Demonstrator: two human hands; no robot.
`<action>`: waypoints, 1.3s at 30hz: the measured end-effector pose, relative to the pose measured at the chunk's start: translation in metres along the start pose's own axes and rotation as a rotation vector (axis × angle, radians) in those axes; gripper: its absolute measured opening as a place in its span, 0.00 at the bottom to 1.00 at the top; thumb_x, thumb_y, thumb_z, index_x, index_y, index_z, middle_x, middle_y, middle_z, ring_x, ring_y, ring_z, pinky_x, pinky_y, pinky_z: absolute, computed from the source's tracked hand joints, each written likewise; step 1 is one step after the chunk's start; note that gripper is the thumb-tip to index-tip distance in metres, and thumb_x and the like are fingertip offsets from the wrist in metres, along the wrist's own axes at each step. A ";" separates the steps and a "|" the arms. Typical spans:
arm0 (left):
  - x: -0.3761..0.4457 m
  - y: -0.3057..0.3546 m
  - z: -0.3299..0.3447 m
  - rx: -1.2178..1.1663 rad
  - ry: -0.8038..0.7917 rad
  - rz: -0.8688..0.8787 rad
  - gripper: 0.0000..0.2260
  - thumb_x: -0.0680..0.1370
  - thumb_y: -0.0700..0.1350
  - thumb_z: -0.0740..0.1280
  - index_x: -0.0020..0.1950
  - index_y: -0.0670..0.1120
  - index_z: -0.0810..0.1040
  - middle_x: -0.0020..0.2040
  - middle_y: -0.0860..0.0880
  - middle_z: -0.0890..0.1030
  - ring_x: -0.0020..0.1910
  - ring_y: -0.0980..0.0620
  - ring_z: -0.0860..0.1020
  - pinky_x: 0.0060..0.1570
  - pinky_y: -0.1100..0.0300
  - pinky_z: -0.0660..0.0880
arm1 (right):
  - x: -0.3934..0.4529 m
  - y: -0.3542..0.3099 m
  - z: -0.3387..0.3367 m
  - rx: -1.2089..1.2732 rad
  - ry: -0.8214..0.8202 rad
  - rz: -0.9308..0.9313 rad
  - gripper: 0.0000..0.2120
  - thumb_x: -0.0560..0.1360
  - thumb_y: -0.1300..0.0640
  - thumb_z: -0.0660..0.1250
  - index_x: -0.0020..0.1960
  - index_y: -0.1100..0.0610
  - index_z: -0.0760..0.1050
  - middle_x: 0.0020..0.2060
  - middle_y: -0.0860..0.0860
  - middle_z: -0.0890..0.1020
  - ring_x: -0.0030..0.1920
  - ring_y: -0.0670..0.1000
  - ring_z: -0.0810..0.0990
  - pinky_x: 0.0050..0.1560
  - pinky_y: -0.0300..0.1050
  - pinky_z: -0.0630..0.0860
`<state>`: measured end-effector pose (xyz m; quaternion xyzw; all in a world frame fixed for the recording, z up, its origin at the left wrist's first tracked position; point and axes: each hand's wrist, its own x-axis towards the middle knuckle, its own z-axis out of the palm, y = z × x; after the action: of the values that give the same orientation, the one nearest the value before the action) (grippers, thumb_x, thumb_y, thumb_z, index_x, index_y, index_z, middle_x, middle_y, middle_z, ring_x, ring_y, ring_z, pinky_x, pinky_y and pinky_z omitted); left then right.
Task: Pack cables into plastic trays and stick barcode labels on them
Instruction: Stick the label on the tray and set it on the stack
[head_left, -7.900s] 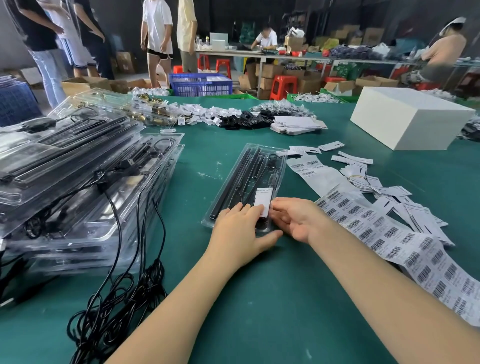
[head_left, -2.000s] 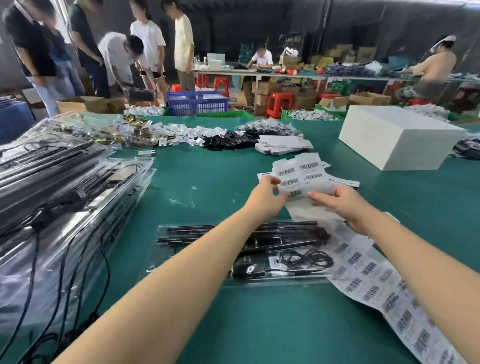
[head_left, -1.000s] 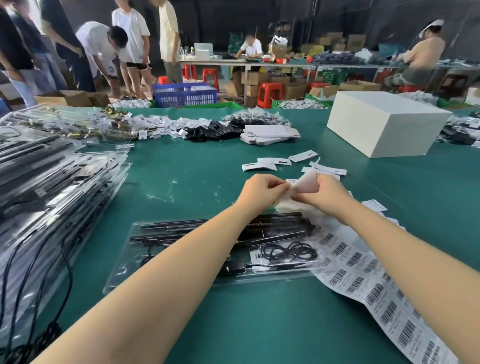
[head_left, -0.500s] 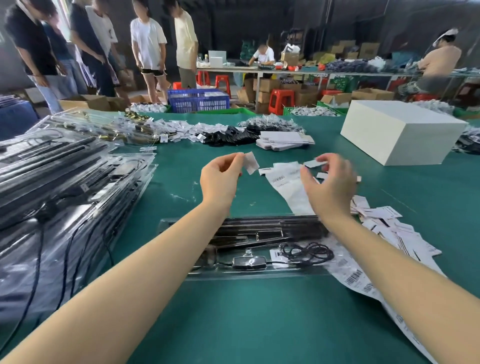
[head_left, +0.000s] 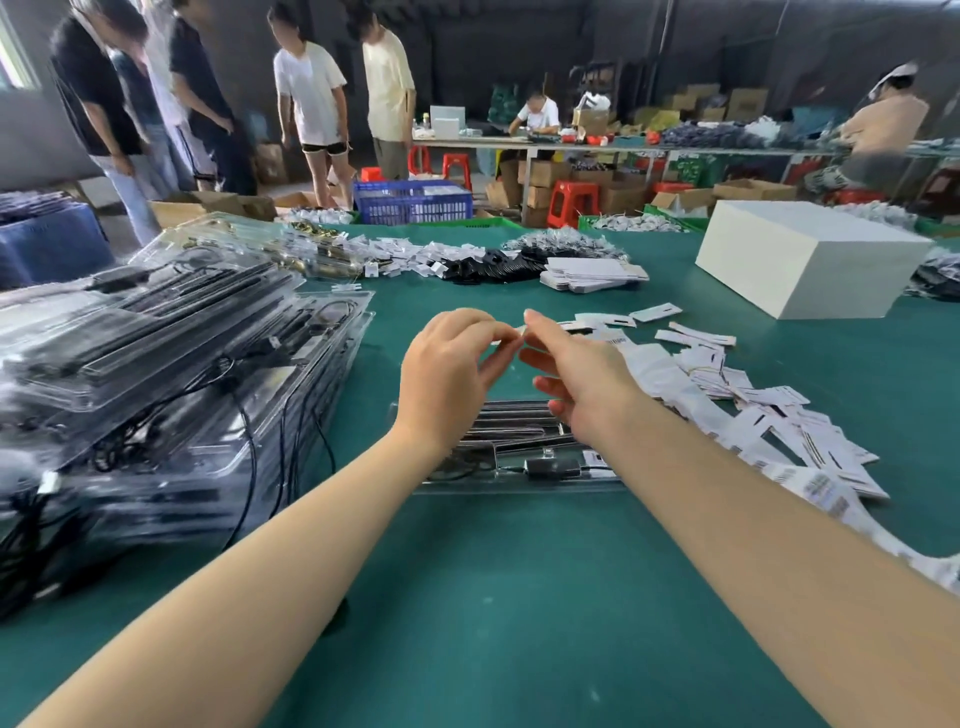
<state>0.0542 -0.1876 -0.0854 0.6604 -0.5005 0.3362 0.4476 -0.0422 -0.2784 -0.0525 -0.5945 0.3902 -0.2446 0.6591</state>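
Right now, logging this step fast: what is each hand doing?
Left hand: pinches a small white label above the plastic tray.
Right hand: fingertips at the same label; its grip cannot be told.

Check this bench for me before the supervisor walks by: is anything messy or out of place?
Yes. Black cables trail loose from the stack of clear plastic trays at left, and peeled white label backings lie scattered at right on the green table.

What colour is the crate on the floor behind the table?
Blue, a slatted plastic crate, seen in the head view, the only one.
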 end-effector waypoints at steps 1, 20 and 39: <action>-0.003 0.000 -0.002 0.013 -0.010 0.033 0.03 0.74 0.40 0.73 0.45 0.41 0.84 0.42 0.46 0.82 0.41 0.45 0.79 0.43 0.52 0.76 | -0.002 0.000 0.001 0.005 0.009 0.002 0.13 0.69 0.42 0.73 0.41 0.51 0.80 0.35 0.43 0.85 0.37 0.48 0.76 0.35 0.41 0.68; -0.077 -0.003 -0.013 0.208 -0.735 -0.571 0.21 0.76 0.58 0.65 0.66 0.51 0.71 0.64 0.50 0.74 0.64 0.49 0.71 0.62 0.54 0.69 | 0.000 0.058 0.003 -0.021 0.162 -0.277 0.05 0.75 0.53 0.69 0.40 0.51 0.79 0.38 0.48 0.83 0.37 0.46 0.78 0.44 0.45 0.76; -0.087 -0.015 -0.012 -0.309 -0.144 -0.798 0.04 0.73 0.54 0.72 0.41 0.55 0.82 0.40 0.59 0.82 0.44 0.63 0.78 0.45 0.73 0.70 | 0.000 0.106 0.009 -0.203 0.099 -0.614 0.09 0.75 0.54 0.71 0.39 0.43 0.78 0.37 0.34 0.82 0.39 0.36 0.79 0.41 0.25 0.71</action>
<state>0.0452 -0.1436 -0.1620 0.7494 -0.2803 0.0109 0.5998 -0.0502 -0.2550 -0.1558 -0.7344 0.2466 -0.4206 0.4722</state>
